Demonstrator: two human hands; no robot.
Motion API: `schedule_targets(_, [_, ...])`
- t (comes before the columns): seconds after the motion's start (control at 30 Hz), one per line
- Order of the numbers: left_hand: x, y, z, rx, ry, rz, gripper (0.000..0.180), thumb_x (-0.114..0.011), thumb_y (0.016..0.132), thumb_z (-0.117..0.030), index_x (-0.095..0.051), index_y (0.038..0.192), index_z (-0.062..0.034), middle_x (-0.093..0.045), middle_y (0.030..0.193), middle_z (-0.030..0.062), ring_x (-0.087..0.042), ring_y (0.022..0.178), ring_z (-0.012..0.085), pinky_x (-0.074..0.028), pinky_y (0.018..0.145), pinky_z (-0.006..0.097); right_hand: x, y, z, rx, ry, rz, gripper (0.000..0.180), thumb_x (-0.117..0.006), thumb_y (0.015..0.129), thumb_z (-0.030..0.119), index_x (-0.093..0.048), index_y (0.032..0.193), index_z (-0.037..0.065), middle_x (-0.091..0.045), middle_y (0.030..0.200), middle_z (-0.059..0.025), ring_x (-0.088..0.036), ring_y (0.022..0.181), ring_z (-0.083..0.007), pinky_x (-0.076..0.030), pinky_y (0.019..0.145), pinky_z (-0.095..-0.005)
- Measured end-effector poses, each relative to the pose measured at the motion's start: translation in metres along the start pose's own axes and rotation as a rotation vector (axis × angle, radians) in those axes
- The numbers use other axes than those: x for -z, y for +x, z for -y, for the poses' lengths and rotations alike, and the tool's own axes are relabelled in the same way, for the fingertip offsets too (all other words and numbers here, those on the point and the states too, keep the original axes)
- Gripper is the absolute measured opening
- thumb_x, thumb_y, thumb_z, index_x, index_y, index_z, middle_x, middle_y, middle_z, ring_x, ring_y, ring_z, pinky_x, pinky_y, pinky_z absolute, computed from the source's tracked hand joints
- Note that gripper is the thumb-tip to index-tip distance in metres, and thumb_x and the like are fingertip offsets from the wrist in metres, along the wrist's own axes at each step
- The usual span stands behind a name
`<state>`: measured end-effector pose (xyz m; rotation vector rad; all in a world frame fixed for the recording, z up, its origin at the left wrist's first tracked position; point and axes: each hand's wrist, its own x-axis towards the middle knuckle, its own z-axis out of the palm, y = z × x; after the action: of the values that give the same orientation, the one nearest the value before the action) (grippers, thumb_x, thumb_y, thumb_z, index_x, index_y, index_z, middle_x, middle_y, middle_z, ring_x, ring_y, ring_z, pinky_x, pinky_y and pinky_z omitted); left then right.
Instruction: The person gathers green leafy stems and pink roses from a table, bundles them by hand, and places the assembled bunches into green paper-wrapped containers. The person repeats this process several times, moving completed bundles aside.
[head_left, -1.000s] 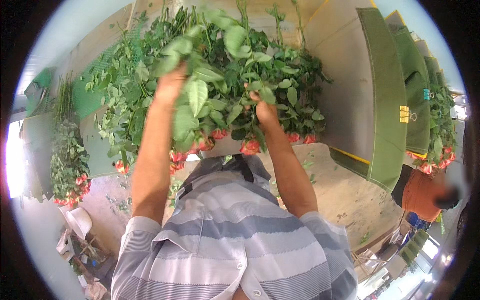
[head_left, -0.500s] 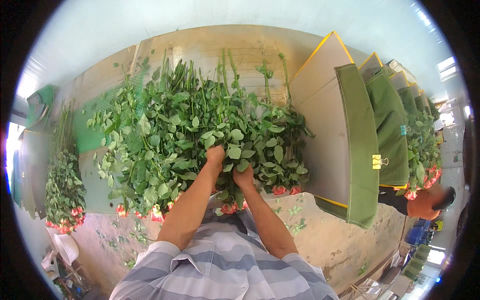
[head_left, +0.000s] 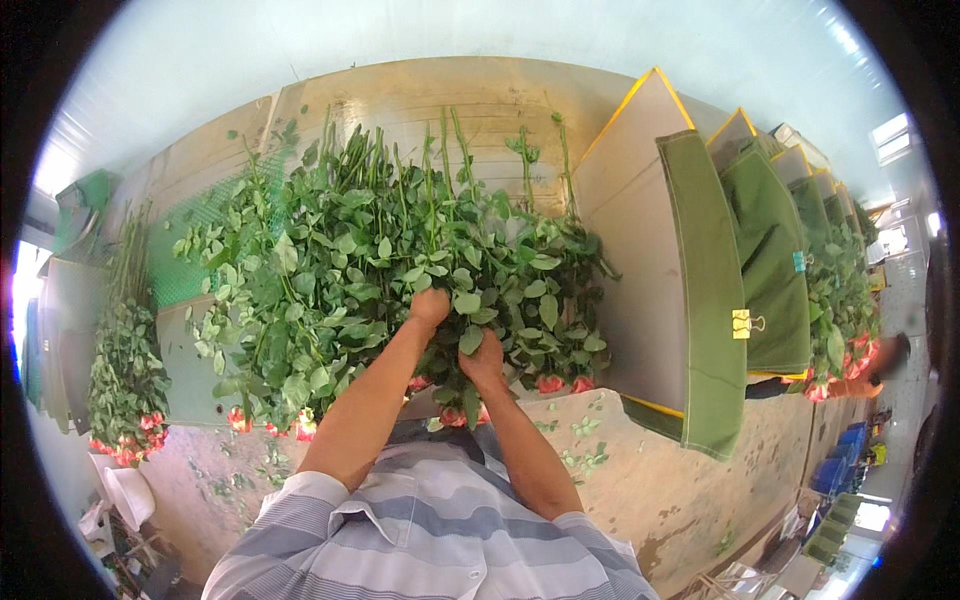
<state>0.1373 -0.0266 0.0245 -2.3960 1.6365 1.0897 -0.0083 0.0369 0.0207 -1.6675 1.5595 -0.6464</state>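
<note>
Long-stemmed roses (head_left: 290, 270) lie in a broad leafy heap on the table, stem ends pointing away and pink-red heads toward me. My left hand (head_left: 430, 308) is closed among the leaves near the middle of the heap, on rose stems; leaves partly hide its fingers. Just right of it and closer to my body, my right hand (head_left: 482, 360) is closed around rose stems too, its fingertips partly behind leaves. Below the hands, rose heads (head_left: 455, 415) hang at the table's near edge, in front of my striped shirt.
Green cloth-covered panels with yellow edges (head_left: 705, 290) stand in a row on the right, holding clips and more roses. Another rose bunch (head_left: 128, 350) lies far left beside green netting (head_left: 215, 225). Fallen leaves dot the floor (head_left: 660, 480). A person (head_left: 880, 365) is at far right.
The hands stay closed in the same part of the heap, the right one shifting slightly. The whole view has moved a little. The person at far right has moved farther right, partly behind roses.
</note>
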Motion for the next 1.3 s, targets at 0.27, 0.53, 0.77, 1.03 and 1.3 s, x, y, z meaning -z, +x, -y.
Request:
schedule_targets(0.27, [0.0,-0.04,0.0,-0.126,-0.431,-0.376,0.06,-0.056,0.08,-0.012,-0.032,0.135,-0.0113,-0.057,0.105,0.0275,-0.056,0.092,0.0446,-0.046,0.074,0.055,-0.014,0.008,-0.008,-0.104,-0.089,0.075,0.032,-0.064,0.072,0.019,-0.057,0.099,0.004,-0.06,0.094,-0.0223,-0.056,0.09,-0.0433,-0.047,0.073,-0.0491])
schedule_targets(0.53, [0.006,-0.045,-0.008,-0.022,-0.238,-0.267,0.065,-0.061,0.075,-0.005,-0.034,0.132,-0.0178,-0.06,0.099,0.0236,-0.058,0.089,0.0434,-0.047,0.072,0.051,0.003,0.01,-0.001,-0.077,-0.133,0.111,0.029,-0.066,0.071,0.018,-0.056,0.092,0.0,-0.06,0.09,-0.0256,-0.055,0.093,-0.0445,-0.046,0.076,-0.0464])
schedule_targets(0.77, [0.011,-0.039,0.024,0.042,-0.194,-0.264,0.072,-0.066,0.071,-0.007,-0.032,0.133,-0.019,-0.06,0.105,0.0193,-0.058,0.098,0.0376,-0.048,0.082,0.045,0.083,0.036,0.02,-0.048,0.505,0.393,0.034,-0.048,0.087,0.018,-0.058,0.116,0.004,-0.063,0.106,-0.0133,-0.06,0.091,-0.0269,-0.046,0.082,-0.0379])
schedule_targets(1.03, [0.016,-0.04,0.023,0.028,-0.236,-0.264,0.076,-0.073,0.069,-0.013,-0.034,0.134,-0.0183,-0.059,0.107,0.0182,-0.057,0.1,0.037,-0.049,0.079,0.046,0.094,0.055,0.044,-0.112,0.377,0.231,0.028,-0.056,0.088,0.021,-0.059,0.108,0.003,-0.065,0.094,-0.0101,-0.061,0.08,-0.0202,-0.049,0.072,-0.0331])
schedule_targets(1.3, [0.024,-0.083,-0.01,-0.525,-0.255,-0.754,0.046,-0.052,0.074,0.004,-0.049,0.119,-0.0051,-0.054,0.101,0.0196,-0.054,0.087,0.0401,-0.048,0.076,0.044,0.031,0.03,0.019,-0.064,-0.264,0.17,0.017,-0.061,0.074,0.013,-0.062,0.082,-0.002,-0.06,0.084,-0.0288,-0.059,0.082,-0.0436,-0.048,0.07,-0.0475])
